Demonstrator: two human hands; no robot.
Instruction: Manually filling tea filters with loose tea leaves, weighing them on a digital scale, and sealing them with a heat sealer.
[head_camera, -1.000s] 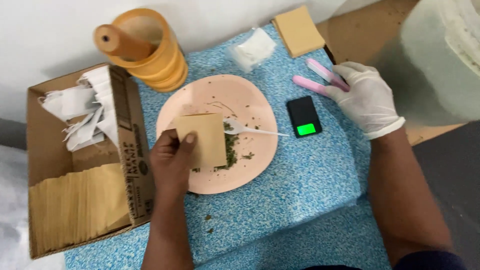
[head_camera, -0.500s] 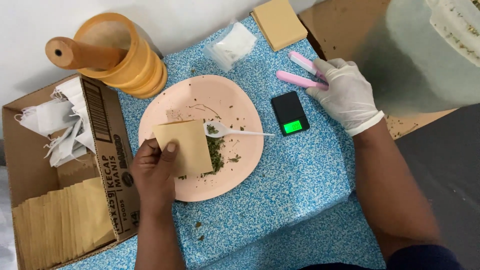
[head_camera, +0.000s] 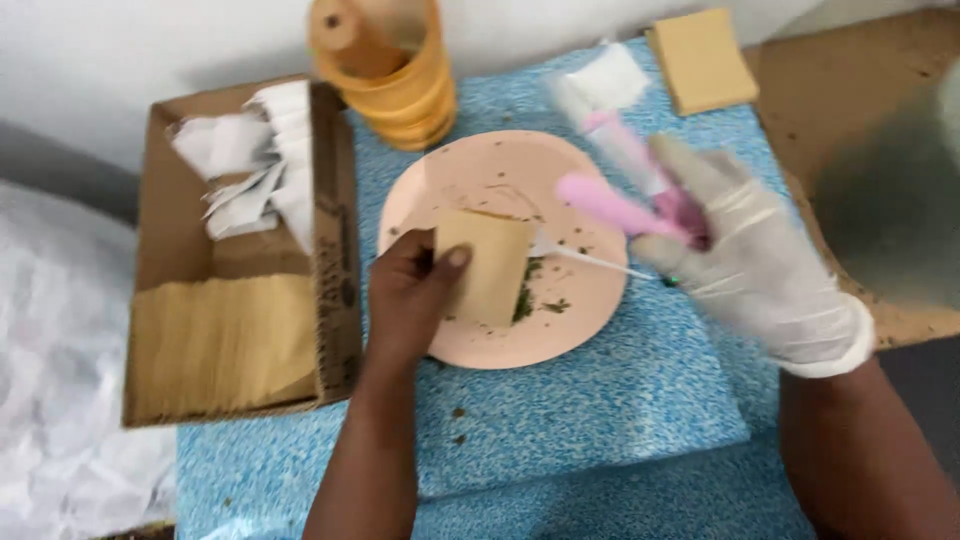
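Left hand: my bare left hand (head_camera: 415, 295) pinches a small tan paper pouch (head_camera: 487, 265), thumb on its face and fingers behind, so it is closed on the pouch. I hold it tilted over the plate, near the herb pile, which I judge keeps any spill on the plate.
Right hand: my gloved right hand (head_camera: 745, 260) is closed round a pink-handled tool (head_camera: 625, 205), raised above the plate's right edge. Motion blur hides the tool's working end; I cannot tell its kind. The glove presumably keeps that hand clean for handling.
Pouch position: over the middle of the pink plate (head_camera: 480, 170), lower edge beside the green flakes.
Plate contents: a small heap of chopped green herb (head_camera: 528, 298) just right of the pouch, loose flakes scattered around. A white plastic utensil (head_camera: 590, 262) lies across the plate, its handle pointing toward the gloved hand.
Counter: blue speckled foam mat (head_camera: 600, 400) covers the counter and carries the plate; a few flakes lie on it near my left wrist.
Left of plate: open cardboard box (head_camera: 335, 270) just beside the plate, holding a stack of tan pouches (head_camera: 220, 340) in front and white paper pieces (head_camera: 250, 165) behind, within reach of the left hand.
Behind plate: wooden mortar with pestle (head_camera: 385, 65), near the plate's far rim.
Far right: a stack of tan squares (head_camera: 700, 58) and a white packet (head_camera: 605, 80), well apart from both hands.
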